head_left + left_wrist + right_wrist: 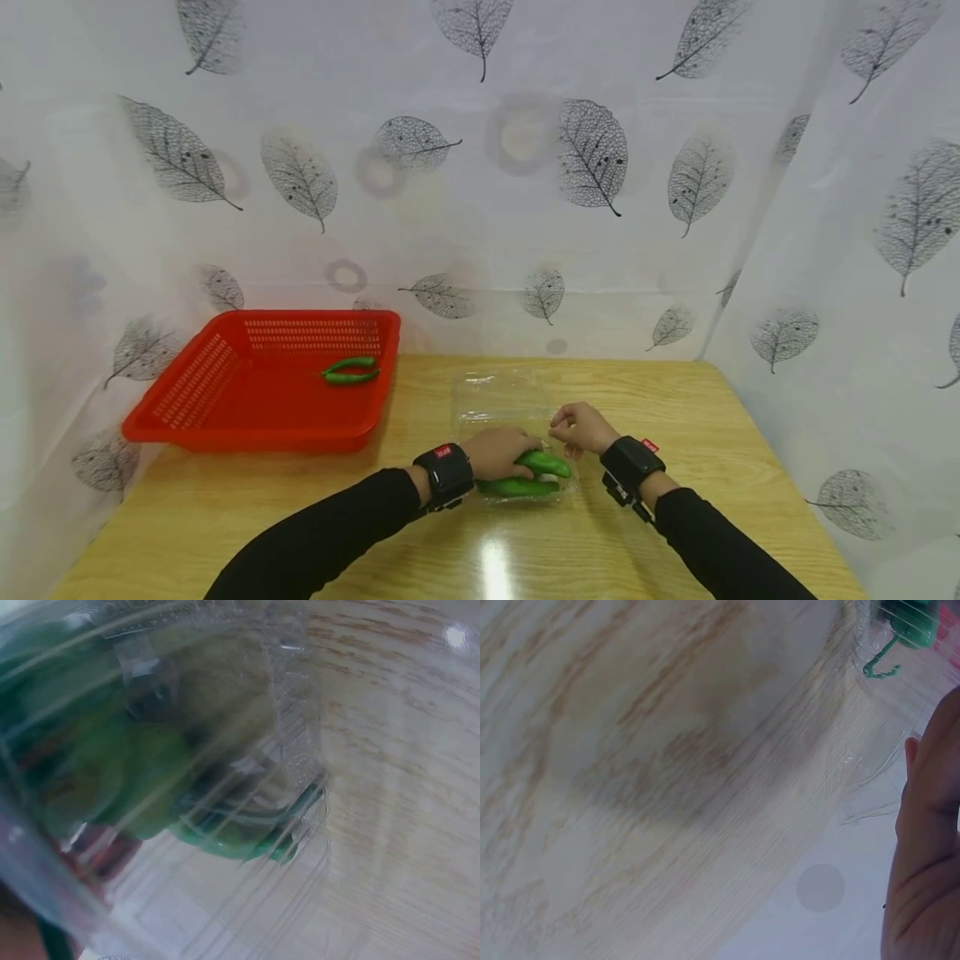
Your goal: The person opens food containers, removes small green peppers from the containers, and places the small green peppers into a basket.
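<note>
In the head view, my left hand [501, 452] is over a clear plastic box [573, 492], its finger and thumb on either side of a long green pepper [551, 463]. Another green pepper [517, 487] lies along the near side of the box. Clear ridged plastic and blurred green peppers [154, 780] fill much of the left wrist view. Just beyond the box's right edge, my right hand [587, 428] has loosely bent fingers with nothing visible in them. The box's transparent lid [501, 392] lies folded back on the far side.
A red plastic basket [262, 439] stands at the left on the wooden table [660, 400], with two thin green peppers [351, 377] inside. Behind the table hangs a white sheet [495, 242] with a leaf print; more of it runs along the right side.
</note>
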The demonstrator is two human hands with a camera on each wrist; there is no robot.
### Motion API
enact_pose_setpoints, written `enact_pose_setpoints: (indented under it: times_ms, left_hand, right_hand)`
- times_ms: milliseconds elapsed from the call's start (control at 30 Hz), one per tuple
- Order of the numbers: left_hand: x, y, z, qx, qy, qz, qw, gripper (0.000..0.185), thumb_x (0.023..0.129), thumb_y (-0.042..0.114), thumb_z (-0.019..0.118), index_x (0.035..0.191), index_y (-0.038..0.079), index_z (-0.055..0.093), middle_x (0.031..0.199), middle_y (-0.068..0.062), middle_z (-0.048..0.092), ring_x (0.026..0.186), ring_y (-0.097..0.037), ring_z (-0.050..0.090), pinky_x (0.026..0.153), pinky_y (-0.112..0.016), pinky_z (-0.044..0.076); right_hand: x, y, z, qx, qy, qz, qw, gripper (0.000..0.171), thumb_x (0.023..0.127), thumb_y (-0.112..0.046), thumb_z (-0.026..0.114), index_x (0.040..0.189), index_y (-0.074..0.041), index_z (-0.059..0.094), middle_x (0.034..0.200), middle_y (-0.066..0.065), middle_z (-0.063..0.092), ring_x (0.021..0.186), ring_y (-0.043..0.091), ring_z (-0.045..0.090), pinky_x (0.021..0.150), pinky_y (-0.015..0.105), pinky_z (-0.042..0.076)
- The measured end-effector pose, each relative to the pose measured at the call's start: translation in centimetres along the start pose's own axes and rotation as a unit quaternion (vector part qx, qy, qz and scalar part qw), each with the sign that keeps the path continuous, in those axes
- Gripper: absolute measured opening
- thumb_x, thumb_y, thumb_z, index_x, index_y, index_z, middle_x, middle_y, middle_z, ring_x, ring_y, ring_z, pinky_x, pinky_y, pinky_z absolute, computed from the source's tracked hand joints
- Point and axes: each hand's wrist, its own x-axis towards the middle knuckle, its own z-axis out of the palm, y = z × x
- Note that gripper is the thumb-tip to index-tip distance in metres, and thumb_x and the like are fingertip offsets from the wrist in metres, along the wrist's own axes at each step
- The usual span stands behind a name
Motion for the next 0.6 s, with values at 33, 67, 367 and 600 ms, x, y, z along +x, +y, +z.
enact_pose_setpoints:
  times_ms: [33,67,367,600]
  left_hand:
    - [0.0,0.0,0.0,0.0,0.002,0.001,1.0,0.035,0.086,0.037,0.065,0.117,0.02,0.059,0.094,0.007,0.061,0.076,-0.001,0.051,0.064,-0.017,0.041]
    - [-0.1,0.0,-0.1,-0.001,0.004,0.002,1.0,0.035,0.086,0.037,0.065,0.117,0.02,0.058,0.094,0.007,0.061,0.076,-0.001,0.051,0.064,-0.017,0.041]
    - [-0.1,0.0,-0.8,0.009,0.027,0.014,0.9995,0.03,0.086,0.036,0.066,0.11,0.02,0.06,0.087,0.01,0.061,0.072,0.001,0.051,0.062,-0.016,0.04]
    - [-0.5,0.3,-1.9,0.015,0.053,0.023,0.9982,0.032,0.084,0.037,0.068,0.111,0.02,0.063,0.087,0.009,0.064,0.069,0.002,0.051,0.06,-0.014,0.039]
  right_hand:
    - [0.0,0.0,0.0,0.0,0.0,-0.001,1.0,0.019,0.091,-0.007,0.058,0.1,0.009,0.058,0.077,0.023,0.061,0.049,0.015,0.057,0.049,0.033,0.052]
    - [0.0,0.1,0.1,0.002,0.0,-0.002,1.0,0.019,0.091,-0.007,0.058,0.1,0.009,0.058,0.077,0.023,0.061,0.049,0.015,0.057,0.049,0.034,0.052]
    - [0.3,0.2,0.2,-0.005,0.008,0.006,1.0,0.016,0.09,-0.006,0.059,0.096,0.008,0.059,0.072,0.018,0.06,0.047,0.012,0.055,0.046,0.031,0.051]
    - [0.4,0.2,0.2,-0.008,0.011,0.006,1.0,0.015,0.09,-0.007,0.06,0.095,0.007,0.059,0.069,0.011,0.058,0.046,0.012,0.052,0.045,0.034,0.05]
